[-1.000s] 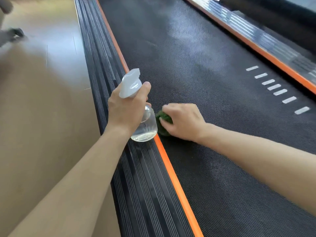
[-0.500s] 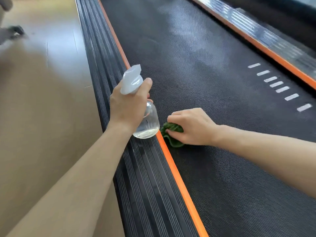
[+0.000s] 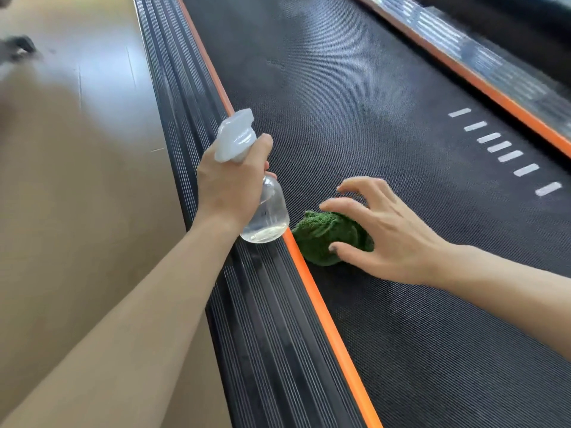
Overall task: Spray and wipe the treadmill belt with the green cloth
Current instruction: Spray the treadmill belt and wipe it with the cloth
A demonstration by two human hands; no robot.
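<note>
While the left hand grips the clear plastic spray bottle, the right hand hovers spread-fingered over the bunched green cloth, risking a fumbled regrasp that pushes it off the black textured belt.

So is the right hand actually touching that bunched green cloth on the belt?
Touching: the head view shows the right hand spread open, its thumb and one fingertip resting against the bunched green cloth, not gripping it.
</note>
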